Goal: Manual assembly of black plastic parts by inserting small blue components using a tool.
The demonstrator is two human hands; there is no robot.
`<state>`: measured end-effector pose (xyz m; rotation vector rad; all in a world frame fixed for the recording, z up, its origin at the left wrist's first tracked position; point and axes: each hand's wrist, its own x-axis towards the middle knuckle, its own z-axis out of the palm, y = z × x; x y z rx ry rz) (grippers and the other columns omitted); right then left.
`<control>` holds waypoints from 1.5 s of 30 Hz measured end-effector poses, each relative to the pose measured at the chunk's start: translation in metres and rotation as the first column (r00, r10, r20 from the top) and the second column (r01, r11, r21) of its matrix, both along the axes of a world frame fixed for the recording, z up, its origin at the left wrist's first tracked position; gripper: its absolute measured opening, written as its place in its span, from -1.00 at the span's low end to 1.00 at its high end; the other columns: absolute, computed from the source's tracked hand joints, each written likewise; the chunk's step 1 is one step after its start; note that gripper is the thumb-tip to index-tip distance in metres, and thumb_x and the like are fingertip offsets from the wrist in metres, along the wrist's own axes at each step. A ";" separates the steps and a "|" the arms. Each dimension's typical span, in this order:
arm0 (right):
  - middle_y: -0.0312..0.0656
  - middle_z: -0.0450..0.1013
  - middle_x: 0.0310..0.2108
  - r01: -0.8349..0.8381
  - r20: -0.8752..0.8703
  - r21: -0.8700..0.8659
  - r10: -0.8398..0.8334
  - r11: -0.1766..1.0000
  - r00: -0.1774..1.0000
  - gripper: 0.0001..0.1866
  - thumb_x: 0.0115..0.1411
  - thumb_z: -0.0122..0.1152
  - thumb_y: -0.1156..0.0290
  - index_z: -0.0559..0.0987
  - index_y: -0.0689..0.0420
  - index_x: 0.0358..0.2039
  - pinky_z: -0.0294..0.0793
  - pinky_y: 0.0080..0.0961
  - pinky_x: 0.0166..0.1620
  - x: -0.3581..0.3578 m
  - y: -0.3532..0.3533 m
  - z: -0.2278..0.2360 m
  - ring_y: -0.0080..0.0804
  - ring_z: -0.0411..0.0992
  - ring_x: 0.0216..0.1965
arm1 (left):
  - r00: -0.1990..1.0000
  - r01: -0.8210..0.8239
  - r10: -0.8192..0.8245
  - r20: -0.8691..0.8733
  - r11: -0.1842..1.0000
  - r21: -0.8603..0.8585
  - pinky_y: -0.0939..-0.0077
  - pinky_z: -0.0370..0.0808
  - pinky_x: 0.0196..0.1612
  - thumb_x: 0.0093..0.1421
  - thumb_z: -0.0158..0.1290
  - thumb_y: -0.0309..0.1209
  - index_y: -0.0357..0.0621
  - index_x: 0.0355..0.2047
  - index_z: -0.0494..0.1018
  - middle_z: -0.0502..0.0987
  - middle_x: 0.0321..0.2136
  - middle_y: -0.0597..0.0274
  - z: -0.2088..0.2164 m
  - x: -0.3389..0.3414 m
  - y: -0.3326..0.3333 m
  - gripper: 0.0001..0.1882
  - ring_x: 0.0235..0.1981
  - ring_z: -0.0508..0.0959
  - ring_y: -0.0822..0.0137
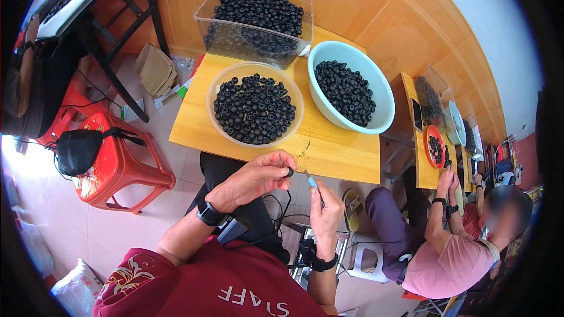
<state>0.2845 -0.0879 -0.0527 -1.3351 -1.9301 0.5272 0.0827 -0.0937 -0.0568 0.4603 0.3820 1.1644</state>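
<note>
Pinched between the thumb and fingers of my left hand (258, 179) is a small black ring-like piece (288, 172). My right hand (326, 208) grips a small knife (311, 181) with a light blue handle, its thin blade pointing toward the piece; a small gap shows between them. Both hands are over the front edge of the yellow wooden table (346, 155). Just beyond them is a round translucent tub (216, 126) of similar black pieces with holes. Dark crumbs lie on the tabletop near the blade.
Behind the tub stands a clear rectangular bin (202, 17) heaped with black pieces. A pale blue basin (382, 105) holds more. On the left is a red stool (120, 164) with a black bag (82, 151). At right, a person (452, 252) works at another table with a red bowl (433, 147).
</note>
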 end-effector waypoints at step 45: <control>-0.08 0.44 -0.54 -0.002 -0.132 -0.040 -0.003 0.999 0.991 -0.81 0.17 0.15 0.45 0.59 0.21 -0.21 0.33 -0.47 -0.47 0.007 -0.029 -0.017 -0.33 0.36 -0.58 | 0.085 -0.177 0.300 -0.950 0.943 0.282 0.60 0.51 -0.30 -0.02 0.14 -0.58 -0.33 -0.31 0.52 0.57 -0.36 0.22 -0.012 -0.132 0.062 -0.79 -0.38 0.56 0.46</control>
